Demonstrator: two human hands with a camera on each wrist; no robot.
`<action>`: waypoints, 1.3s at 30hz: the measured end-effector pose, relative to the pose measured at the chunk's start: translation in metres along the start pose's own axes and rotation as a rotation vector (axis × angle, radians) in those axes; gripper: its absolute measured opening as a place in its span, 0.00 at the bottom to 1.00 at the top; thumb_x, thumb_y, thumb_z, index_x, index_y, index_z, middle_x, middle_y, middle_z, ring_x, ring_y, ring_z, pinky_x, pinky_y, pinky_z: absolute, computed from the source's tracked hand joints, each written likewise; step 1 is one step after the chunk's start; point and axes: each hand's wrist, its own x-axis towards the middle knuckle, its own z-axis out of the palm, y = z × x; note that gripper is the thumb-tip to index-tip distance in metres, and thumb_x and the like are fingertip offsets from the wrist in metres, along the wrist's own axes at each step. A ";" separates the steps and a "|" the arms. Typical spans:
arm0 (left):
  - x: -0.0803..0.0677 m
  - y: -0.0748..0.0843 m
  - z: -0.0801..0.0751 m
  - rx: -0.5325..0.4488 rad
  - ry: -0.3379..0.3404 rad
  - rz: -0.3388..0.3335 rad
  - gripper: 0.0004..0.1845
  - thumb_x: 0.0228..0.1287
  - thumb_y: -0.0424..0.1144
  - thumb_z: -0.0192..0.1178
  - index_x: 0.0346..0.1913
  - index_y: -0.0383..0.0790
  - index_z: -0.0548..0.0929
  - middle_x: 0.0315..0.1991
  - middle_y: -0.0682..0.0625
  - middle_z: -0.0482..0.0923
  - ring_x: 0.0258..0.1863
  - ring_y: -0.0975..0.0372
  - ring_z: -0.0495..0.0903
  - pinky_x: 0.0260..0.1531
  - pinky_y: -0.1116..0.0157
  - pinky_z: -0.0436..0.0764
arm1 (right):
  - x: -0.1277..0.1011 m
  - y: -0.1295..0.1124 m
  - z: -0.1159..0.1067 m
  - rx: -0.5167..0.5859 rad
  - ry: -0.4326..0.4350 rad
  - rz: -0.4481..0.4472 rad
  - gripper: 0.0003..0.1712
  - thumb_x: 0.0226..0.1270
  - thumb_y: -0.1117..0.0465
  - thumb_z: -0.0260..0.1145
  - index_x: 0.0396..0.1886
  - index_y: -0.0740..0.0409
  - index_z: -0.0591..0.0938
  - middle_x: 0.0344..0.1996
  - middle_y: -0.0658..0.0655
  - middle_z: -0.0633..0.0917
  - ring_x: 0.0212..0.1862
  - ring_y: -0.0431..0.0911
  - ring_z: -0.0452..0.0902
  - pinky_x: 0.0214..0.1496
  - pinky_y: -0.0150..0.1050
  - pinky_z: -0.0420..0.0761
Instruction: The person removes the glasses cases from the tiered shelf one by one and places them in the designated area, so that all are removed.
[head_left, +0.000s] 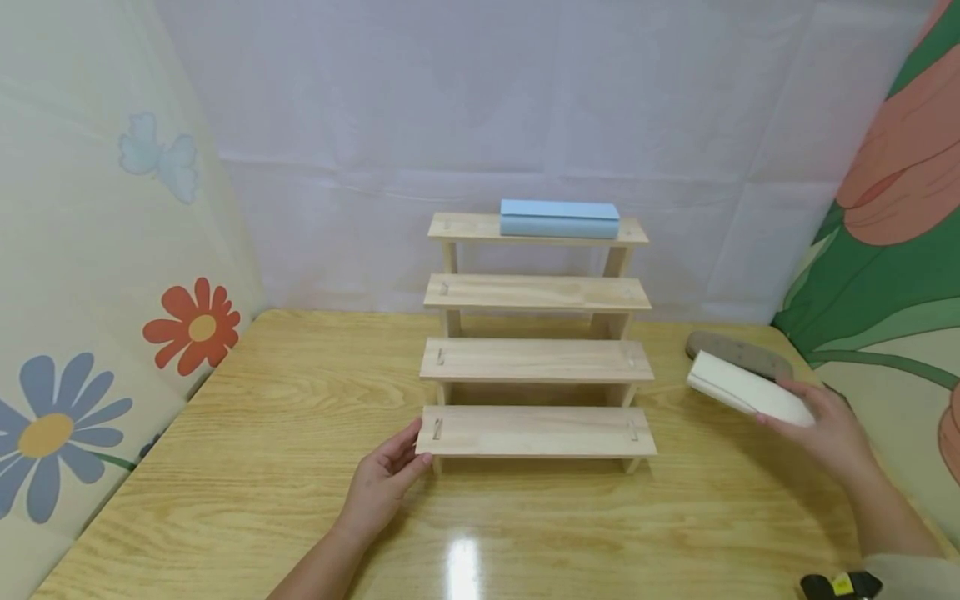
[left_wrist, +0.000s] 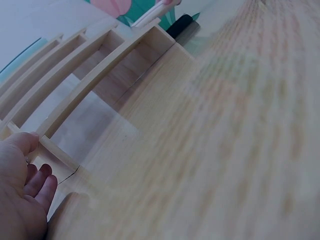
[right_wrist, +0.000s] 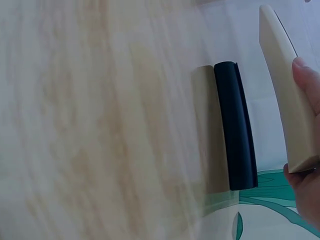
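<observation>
A wooden rack (head_left: 536, 358) with four steps stands in the middle of the frame on the surface (head_left: 247, 467). The left hand (head_left: 386, 483) lies with loose, straight fingers against the lower left corner of the rack's bottom step, likely to keep the rack from sliding. It holds nothing. The right hand (head_left: 821, 425), at the right of the frame, has its fingers and thumb wrapped round one end of a cream case (head_left: 746, 390), which it lifts off the surface at a tilt. It grips the end, so most of the case sticks out free toward the rack. Just behind the cream case, a dark case (head_left: 738, 352) lies flat on the surface near the right edge. A blue case (head_left: 558, 218) sits on the top step, right of the middle. In the right wrist view the dark case looks black with a tan side, so its real color is hard to tell. The left wrist view is blurry, and the hand is partly cut off at the lower left. A small black and yellow thing (head_left: 838, 586) at the lower right is cut off too.
</observation>
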 end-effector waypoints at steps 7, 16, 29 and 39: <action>0.000 0.000 0.000 -0.007 -0.008 0.005 0.28 0.66 0.28 0.61 0.69 0.32 0.69 0.67 0.38 0.70 0.59 0.53 0.77 0.50 0.76 0.80 | -0.003 0.006 0.005 -0.044 -0.005 0.022 0.44 0.61 0.47 0.71 0.67 0.70 0.68 0.61 0.80 0.67 0.57 0.70 0.63 0.47 0.58 0.68; 0.000 -0.003 -0.001 -0.005 -0.010 0.017 0.29 0.66 0.29 0.61 0.69 0.32 0.68 0.68 0.38 0.70 0.61 0.49 0.76 0.51 0.75 0.80 | -0.008 0.015 0.010 -0.064 -0.032 0.023 0.43 0.62 0.47 0.70 0.67 0.71 0.68 0.59 0.80 0.69 0.57 0.71 0.63 0.49 0.63 0.67; 0.000 -0.004 -0.001 -0.002 -0.010 0.018 0.29 0.66 0.29 0.61 0.69 0.32 0.68 0.68 0.38 0.70 0.60 0.50 0.76 0.51 0.75 0.80 | -0.010 0.024 0.013 -0.038 -0.108 0.058 0.46 0.63 0.46 0.69 0.69 0.72 0.64 0.63 0.84 0.64 0.61 0.76 0.59 0.56 0.70 0.65; 0.001 -0.004 -0.001 -0.010 -0.009 0.009 0.29 0.66 0.29 0.61 0.69 0.32 0.69 0.68 0.39 0.70 0.57 0.58 0.79 0.50 0.76 0.80 | -0.009 0.030 0.016 -0.058 -0.132 0.079 0.46 0.63 0.43 0.68 0.68 0.71 0.65 0.63 0.83 0.64 0.61 0.77 0.58 0.58 0.71 0.63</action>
